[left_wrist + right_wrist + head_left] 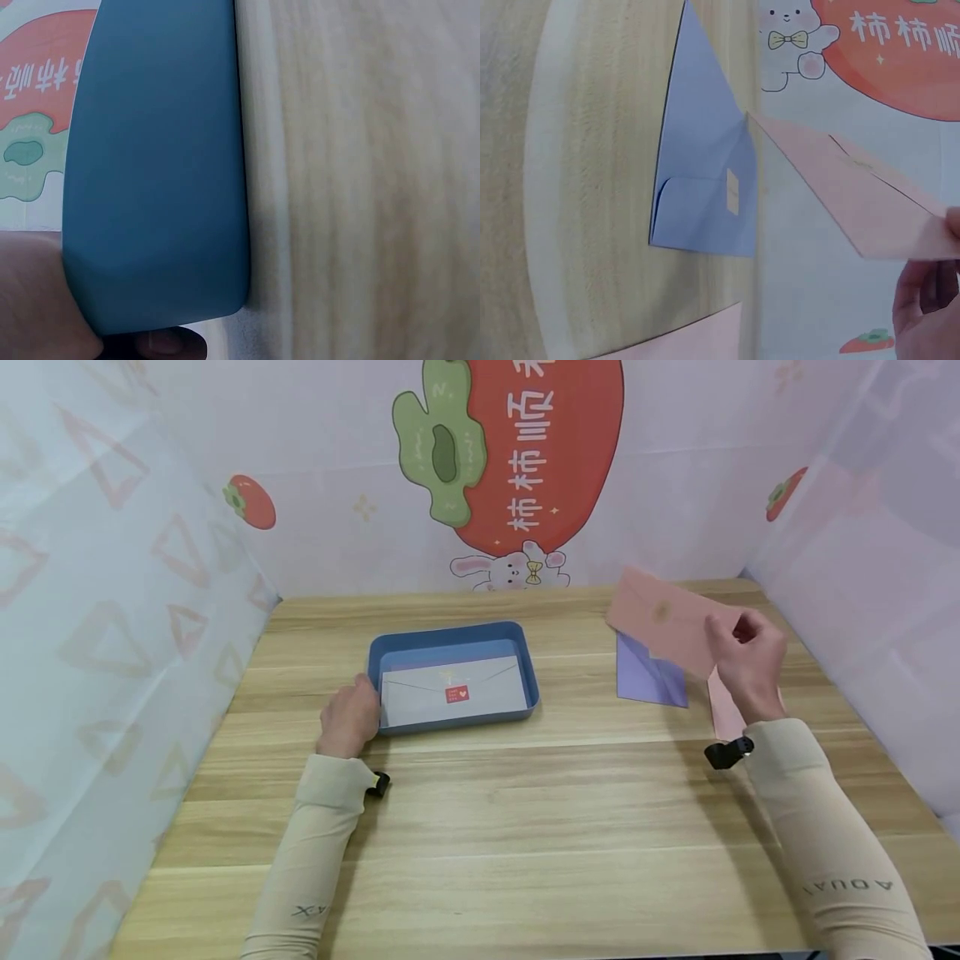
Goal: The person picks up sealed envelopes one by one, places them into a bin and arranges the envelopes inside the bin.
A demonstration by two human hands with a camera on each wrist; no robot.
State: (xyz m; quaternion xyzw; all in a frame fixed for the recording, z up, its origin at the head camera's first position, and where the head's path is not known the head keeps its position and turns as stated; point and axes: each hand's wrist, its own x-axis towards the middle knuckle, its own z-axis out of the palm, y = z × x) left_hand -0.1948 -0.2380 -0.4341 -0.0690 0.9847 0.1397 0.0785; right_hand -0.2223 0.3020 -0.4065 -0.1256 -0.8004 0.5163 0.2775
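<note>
My right hand pinches a pink envelope by its right end and holds it above the table. Under it lies a purple envelope, whose flap and small pale sticker show in the right wrist view. A second pink envelope lies partly hidden below my right hand. My left hand grips the left end of a blue tray, thumb over its wall. In the tray rests a white envelope with a red heart sticker, and a pinkish edge shows behind it.
The wooden table stretches in front of both arms. Printed white cloth with a large red persimmon closes off the back, and similar cloth hangs at the left and right sides.
</note>
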